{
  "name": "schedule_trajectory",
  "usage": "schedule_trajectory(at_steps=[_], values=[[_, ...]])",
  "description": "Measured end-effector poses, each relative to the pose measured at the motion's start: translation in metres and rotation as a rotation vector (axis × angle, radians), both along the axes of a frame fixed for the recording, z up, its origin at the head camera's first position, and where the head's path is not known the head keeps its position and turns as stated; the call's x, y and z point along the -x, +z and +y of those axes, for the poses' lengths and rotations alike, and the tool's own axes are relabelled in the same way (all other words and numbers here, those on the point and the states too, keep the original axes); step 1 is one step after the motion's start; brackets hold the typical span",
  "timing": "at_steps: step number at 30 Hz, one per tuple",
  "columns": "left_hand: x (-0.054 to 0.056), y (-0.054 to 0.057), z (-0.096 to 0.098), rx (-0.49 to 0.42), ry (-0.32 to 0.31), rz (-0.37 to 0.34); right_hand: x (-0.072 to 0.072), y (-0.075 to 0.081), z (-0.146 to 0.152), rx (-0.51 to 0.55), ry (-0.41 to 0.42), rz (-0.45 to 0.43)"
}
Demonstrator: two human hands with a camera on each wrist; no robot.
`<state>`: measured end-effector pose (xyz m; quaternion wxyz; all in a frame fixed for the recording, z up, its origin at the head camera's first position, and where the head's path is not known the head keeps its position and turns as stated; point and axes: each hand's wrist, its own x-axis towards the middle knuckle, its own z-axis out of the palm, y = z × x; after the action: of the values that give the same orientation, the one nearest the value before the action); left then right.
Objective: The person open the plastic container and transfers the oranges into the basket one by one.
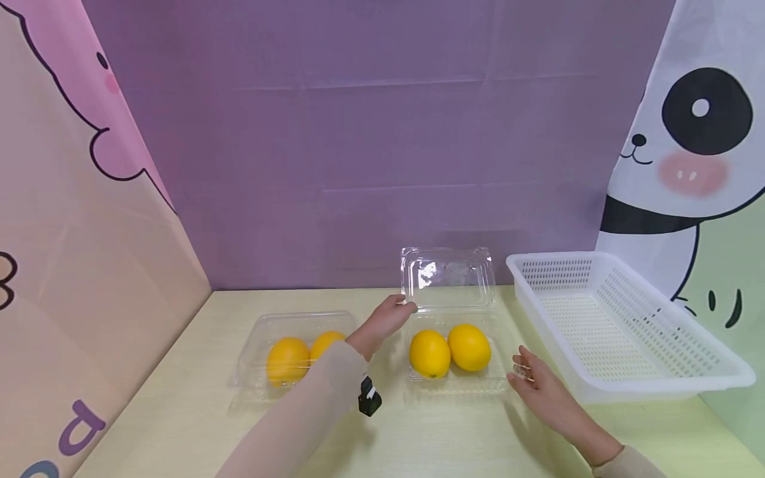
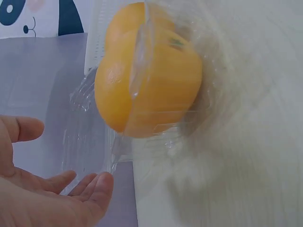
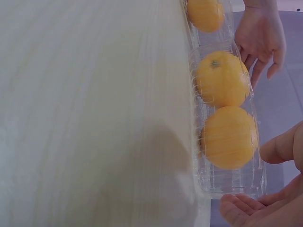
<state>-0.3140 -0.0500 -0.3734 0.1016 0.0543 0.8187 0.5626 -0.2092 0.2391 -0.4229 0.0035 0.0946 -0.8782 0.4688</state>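
Note:
A clear plastic clamshell box (image 1: 457, 386) stands on the table with its lid (image 1: 448, 282) raised at the back. Two oranges (image 1: 430, 354) lie side by side in its base. At the left edge of the lid is my left hand (image 1: 382, 324), its thumb spread apart from the fingers in the left wrist view. My right hand (image 1: 546, 398) is beside the box's right end, fingers loosely bent. In the right wrist view its thumb (image 3: 279, 149) and fingertips (image 3: 236, 208) lie close around the box's near corner, with a gap between them.
Left of the open box, another clear box (image 1: 254, 352) with its lid down contains two oranges (image 1: 288, 362), partly behind my left sleeve. A white perforated basket (image 1: 645, 388) stands at the right. A purple cloth (image 1: 358, 166) hangs behind the table.

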Motion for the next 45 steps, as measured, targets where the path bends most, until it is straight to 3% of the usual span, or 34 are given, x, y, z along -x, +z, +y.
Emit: schedule_trajectory(at_steps=[9, 22, 30, 36, 45], values=[[-0.009, -0.002, -0.001, -0.024, 0.027, 0.022, 0.000, 0.000, 0.000, -0.008, 0.000, -0.009], [-0.029, -0.008, -0.002, -0.021, 0.027, -0.040, -0.001, 0.001, 0.000, 0.003, 0.005, -0.008], [-0.040, -0.020, -0.003, -0.029, -0.001, -0.066, 0.001, 0.000, 0.000, 0.003, 0.001, -0.016], [-0.043, -0.028, -0.005, -0.073, -0.035, -0.050, 0.003, -0.001, 0.001, -0.003, -0.002, -0.022], [-0.045, -0.034, -0.005, -0.131, -0.014, -0.070, 0.003, -0.002, 0.001, 0.001, -0.012, -0.033]])
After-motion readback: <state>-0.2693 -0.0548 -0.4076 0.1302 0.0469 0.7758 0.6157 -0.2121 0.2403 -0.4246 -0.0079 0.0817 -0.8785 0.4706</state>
